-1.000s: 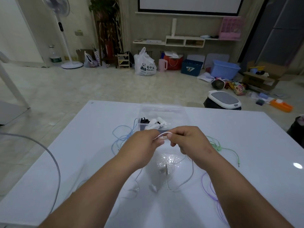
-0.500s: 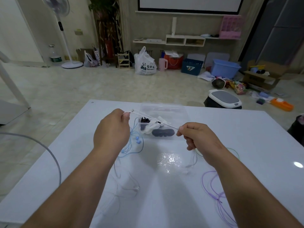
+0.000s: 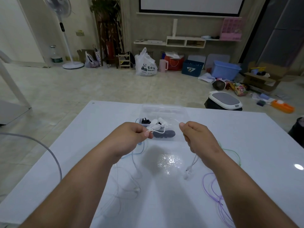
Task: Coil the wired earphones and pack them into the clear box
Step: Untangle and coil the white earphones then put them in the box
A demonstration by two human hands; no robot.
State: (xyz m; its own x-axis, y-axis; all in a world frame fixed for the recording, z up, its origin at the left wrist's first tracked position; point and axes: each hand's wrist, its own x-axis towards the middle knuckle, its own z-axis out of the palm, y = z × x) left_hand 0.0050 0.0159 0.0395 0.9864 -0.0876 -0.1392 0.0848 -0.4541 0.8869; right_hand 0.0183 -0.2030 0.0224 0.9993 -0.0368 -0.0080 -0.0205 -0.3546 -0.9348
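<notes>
Both hands hold a white earphone cable [image 3: 159,132] above the white table [image 3: 246,145]. My left hand [image 3: 130,137] pinches one part of it, and my right hand [image 3: 197,137] pinches another part between thumb and forefinger. A short slack stretch of cable sags between the hands. Its white earbuds [image 3: 187,173] hang below my right hand, close to the tabletop. Just beyond the hands lies the clear box [image 3: 164,112], with coiled white, black and dark blue earphones inside.
Loose earphones lie on the table: blue [image 3: 139,150] under my left hand, green [image 3: 233,152] at the right, purple [image 3: 213,191] by my right forearm, another white set [image 3: 128,186] near my left forearm. A grey cable [image 3: 54,155] arcs off the left edge.
My hands first spread apart and drew the white cable taut. My left hand has since dropped and come closer to the right, so the cable between them now sags.
</notes>
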